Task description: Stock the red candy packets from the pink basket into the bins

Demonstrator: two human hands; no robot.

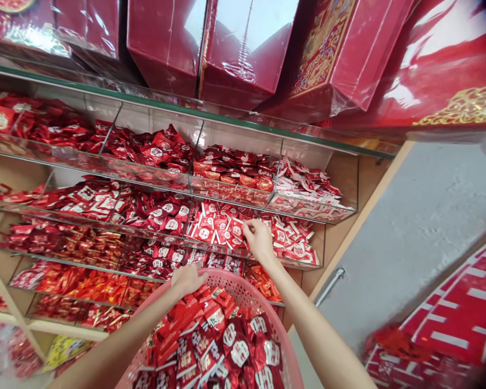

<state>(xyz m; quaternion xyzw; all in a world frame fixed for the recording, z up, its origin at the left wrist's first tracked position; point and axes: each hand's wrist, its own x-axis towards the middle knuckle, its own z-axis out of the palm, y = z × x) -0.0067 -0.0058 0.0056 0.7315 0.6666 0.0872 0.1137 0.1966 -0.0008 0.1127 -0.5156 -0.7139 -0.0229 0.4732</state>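
Head: left grip [188, 279] holds basket [246, 290]; right grip [260, 241], outstretched, touches packet [236, 229].

The basket [243, 289] is matt pink plastic, its wall pierced with holes. The packets [240, 351] inside it look like thin plastic film, smooth and glossy. Along the shelf's top edge runs smooth, greenish glass [227, 120]; the right-hand side panel [372, 178] looks like wood. The boxes [247, 54] above shine under crinkled clear wrap. The grey wall [437, 200] is matt and slightly rough.
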